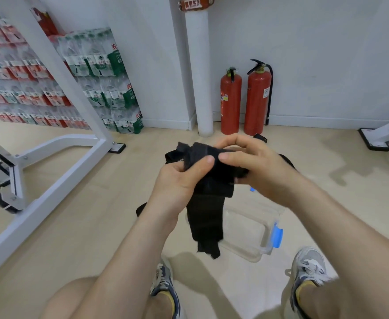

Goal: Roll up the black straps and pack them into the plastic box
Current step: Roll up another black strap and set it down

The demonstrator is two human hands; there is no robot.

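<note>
Pale wood floor [73, 226], white wall behind. Black strap [207, 217] up in mid-air above the clear plastic box [246, 247] on the floor, loose end hanging down in front of the box. Left hand [179, 178] gripping the bunched upper part, thumb pressed on top; right hand [257, 166] pinching the same strap, fingers curled round it. Blue latch [278, 237] on the box's right end. Red fire extinguishers [231, 100] beside a white pillar [202, 77]; water bottle packs [101, 81] and white metal frame [50, 180] to the left.
</note>
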